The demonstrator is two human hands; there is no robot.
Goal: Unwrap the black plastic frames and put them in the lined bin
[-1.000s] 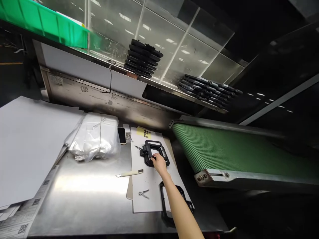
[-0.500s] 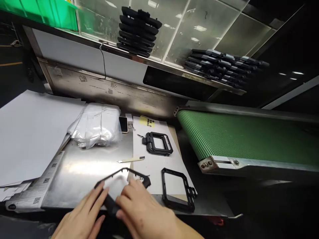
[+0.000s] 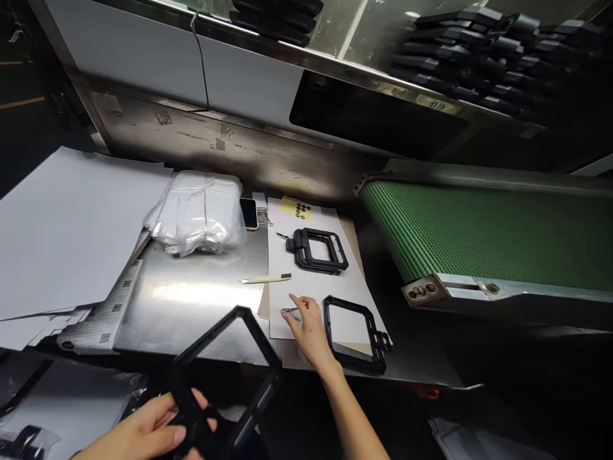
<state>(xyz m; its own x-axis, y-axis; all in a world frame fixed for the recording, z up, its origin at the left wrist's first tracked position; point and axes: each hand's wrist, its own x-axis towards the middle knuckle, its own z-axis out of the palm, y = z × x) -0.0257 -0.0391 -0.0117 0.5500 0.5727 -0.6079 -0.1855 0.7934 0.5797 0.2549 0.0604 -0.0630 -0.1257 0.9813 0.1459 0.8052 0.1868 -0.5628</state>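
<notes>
At seven o'clock, a black plastic frame point(image 3: 225, 377) is gripped tilted off the worktop point(image 3: 191, 306) by the left hand point(image 3: 153, 431). At centre, small metal tweezers point(image 3: 290, 312) are touched by the spread right hand point(image 3: 306, 326); they could be nudged aside.

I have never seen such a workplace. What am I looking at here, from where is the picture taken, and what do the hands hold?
The camera sits on a person's head and looks down at their own two bare hands. The left hand grips a black plastic frame, lifted and tilted above the near edge of a steel table. The right hand reaches to small metal tweezers lying on a white sheet. On that sheet lie two more black frames, one near and one farther. Also on the table: a slim craft knife, a phone, a silvery plastic bag and large white paper sheets. To the right runs a green conveyor belt.
</notes>
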